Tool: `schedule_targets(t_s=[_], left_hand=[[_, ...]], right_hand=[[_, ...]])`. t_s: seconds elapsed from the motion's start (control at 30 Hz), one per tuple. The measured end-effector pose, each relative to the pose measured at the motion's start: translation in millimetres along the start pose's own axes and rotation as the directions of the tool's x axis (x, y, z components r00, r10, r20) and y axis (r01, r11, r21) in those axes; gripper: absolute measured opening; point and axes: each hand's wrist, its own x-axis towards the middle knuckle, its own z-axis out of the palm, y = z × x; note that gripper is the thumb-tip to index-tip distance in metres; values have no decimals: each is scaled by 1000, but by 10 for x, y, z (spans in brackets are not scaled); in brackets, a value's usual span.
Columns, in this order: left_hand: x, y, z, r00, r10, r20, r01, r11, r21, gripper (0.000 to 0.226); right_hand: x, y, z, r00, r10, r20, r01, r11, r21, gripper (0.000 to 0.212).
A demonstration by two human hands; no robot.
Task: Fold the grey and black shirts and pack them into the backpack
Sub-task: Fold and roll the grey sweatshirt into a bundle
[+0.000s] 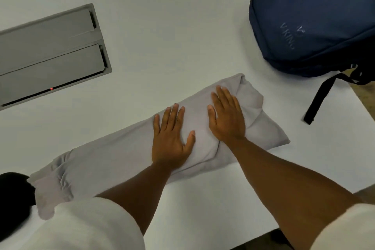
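Observation:
The grey shirt (113, 158) lies on the white table (172, 36) as a long folded strip, running from the lower left to the middle right. My left hand (170, 138) presses flat on its middle with straight fingers. My right hand (226, 115) lies flat on the cloth just to the right, near the bunched end. A piece of the black shirt (14, 195) shows at the left edge, touching the grey shirt's lower end. The navy backpack (316, 18) lies at the upper right, apart from the shirt.
A grey recessed cable hatch (50, 53) with a small red light sits in the table at the left. A black backpack strap (319, 99) trails over the table toward its right edge. The table's near edge runs along the lower right.

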Motion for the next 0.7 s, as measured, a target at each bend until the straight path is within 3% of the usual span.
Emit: schedule_targets(t_s=[0.3,0.4,0.43,0.57,0.7], left_hand=[[11,13,15,1000,-19,24,17,998,54,76],[13,20,30,999,-32,32,29,997,78,77],[14,25,32,999,-33,32,30,996,84,77],[22,17,31,999,-19,48,13,993,117,80],[13,17,39,999,-15,45,10,993,119,81]], right_hand=[[38,138,-17,986,158,52,-149,979,-140,65],[52,-85,-15,963,268,-7,-268,962,-52,65],[36,-196,-11,970,240,-34,-241,971,-10,62],[-170,-629,112,995,-90,-38,93,990,110,53],[-308,-565,176,992,-123,10,121,985,127,52]])
